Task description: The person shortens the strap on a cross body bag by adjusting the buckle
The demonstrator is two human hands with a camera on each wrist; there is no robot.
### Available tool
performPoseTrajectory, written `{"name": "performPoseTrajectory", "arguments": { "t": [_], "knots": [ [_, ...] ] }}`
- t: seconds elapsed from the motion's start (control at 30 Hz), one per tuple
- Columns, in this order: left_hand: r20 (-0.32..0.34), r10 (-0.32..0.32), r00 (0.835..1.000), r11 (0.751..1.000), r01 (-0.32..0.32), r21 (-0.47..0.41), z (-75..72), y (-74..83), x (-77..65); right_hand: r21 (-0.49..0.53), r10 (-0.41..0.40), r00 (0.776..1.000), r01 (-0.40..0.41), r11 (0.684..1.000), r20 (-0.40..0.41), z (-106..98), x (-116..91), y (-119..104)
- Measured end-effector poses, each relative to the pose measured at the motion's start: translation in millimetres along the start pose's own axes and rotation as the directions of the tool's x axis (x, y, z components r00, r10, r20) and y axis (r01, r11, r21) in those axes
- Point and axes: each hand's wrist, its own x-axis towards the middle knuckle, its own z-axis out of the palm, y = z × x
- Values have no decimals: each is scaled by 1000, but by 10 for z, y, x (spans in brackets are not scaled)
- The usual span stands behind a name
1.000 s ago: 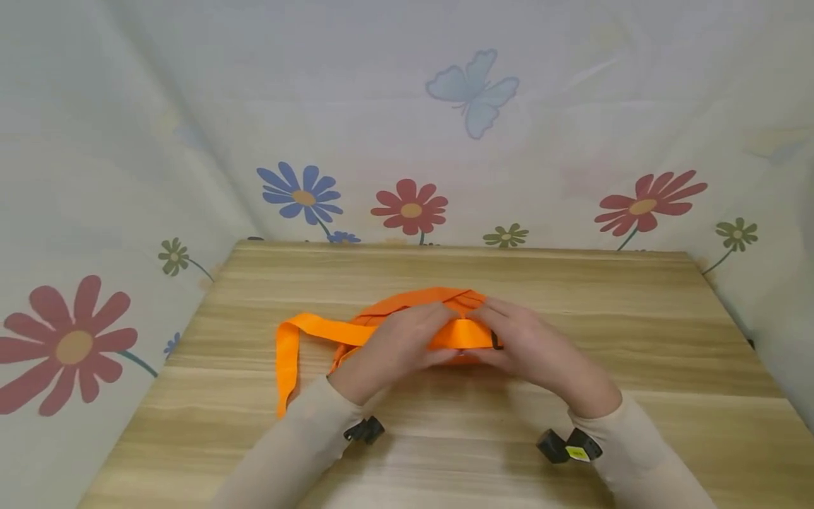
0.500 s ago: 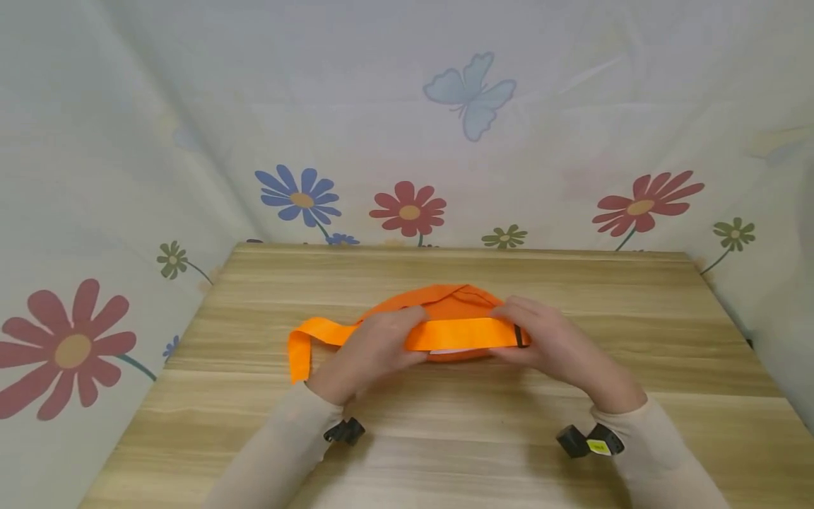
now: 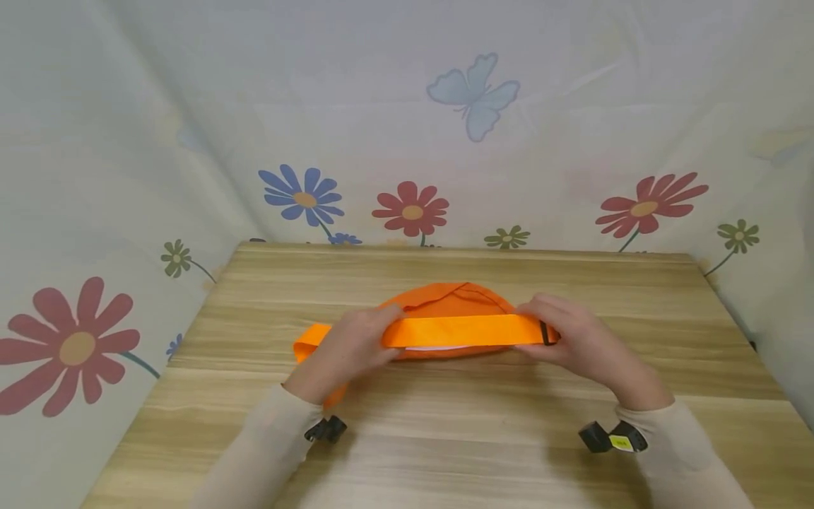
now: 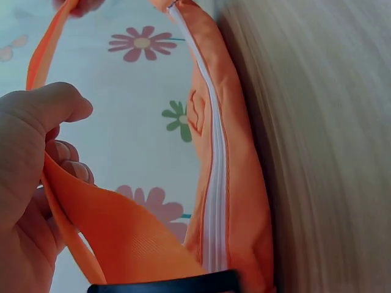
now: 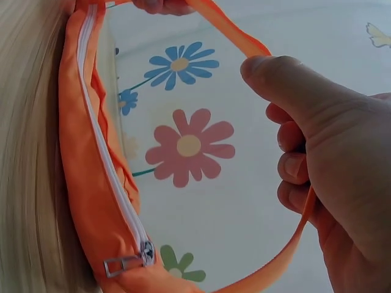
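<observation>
Above the tabletop [image 3: 445, 438], both hands pinched an orange strap [image 3: 461, 330] taut. Left hand [image 3: 346, 346] gripped one end, right hand [image 3: 581, 343] the other, over the orange waist pouch [image 3: 448, 300].

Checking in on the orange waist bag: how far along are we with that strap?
Looks done: the orange fabric waist bag lies flat on the wooden table, white zipper looking closed. In hand: left hand and right hand pinch the orange webbing strap taut above the bag. Left: the strap's tail beyond the left hand hangs loose.
</observation>
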Motion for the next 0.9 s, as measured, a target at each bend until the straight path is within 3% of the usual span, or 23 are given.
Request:
{"name": "performPoseTrajectory", "arguments": {
  "t": [0.47, 0.9],
  "knots": [
    [-65, -25, 998, 997, 29, 67, -76, -88, -31, -46, 22, 1000, -23, 999, -20, -203, -97, 27],
    [-1, -87, 996, 983, 86, 162, -76, -185, -70, -57, 19, 999, -21, 998, -36, -295, -137, 29]
  ]
}}
